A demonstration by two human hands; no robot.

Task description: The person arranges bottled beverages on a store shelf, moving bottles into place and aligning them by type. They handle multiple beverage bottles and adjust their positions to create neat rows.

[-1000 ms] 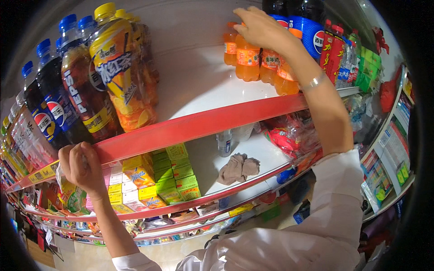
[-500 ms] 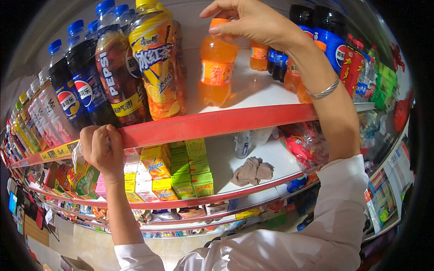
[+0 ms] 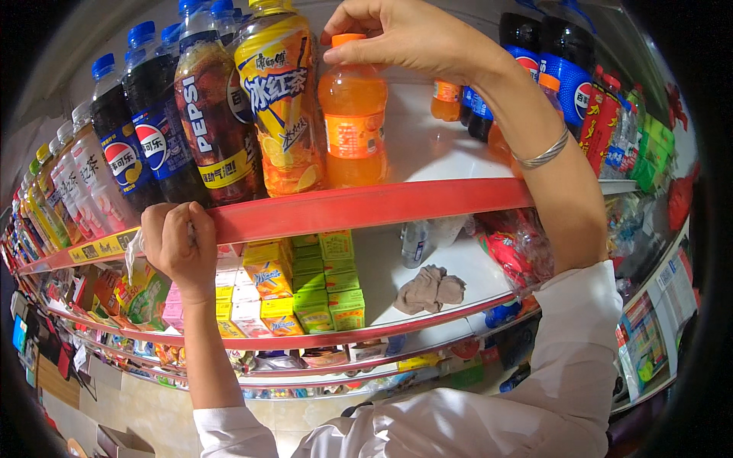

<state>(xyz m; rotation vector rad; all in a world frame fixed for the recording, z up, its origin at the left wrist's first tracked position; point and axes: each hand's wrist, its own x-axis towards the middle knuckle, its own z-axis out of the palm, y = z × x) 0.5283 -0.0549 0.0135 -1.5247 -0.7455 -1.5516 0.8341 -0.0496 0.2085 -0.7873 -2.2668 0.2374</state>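
Observation:
My right hand (image 3: 412,38) pinches the orange cap of a small orange soda bottle (image 3: 355,137) between thumb and fingers. The bottle is upright near the front of the upper shelf, close beside a large yellow iced tea bottle (image 3: 279,107). My left hand (image 3: 179,248) is closed at the shelf's red front rail (image 3: 366,202), below the cola bottles. A crumpled white tissue or cloth (image 3: 133,252) pokes out from that hand, and a bit of white shows between its fingers.
Large cola bottles (image 3: 217,122) crowd the upper shelf's left; more orange soda bottles (image 3: 446,99) and colas stand at the right. On the shelf below are small drink cartons (image 3: 311,301), a crumpled grey-brown cloth (image 3: 429,290) and a clear bottle (image 3: 414,243). Red plastic-wrapped goods lie farther right.
The orange soda bottle, held by its cap, has moved left against the iced tea bottle and turned its label more toward me. My left hand stays at the rail; the view has shifted slightly.

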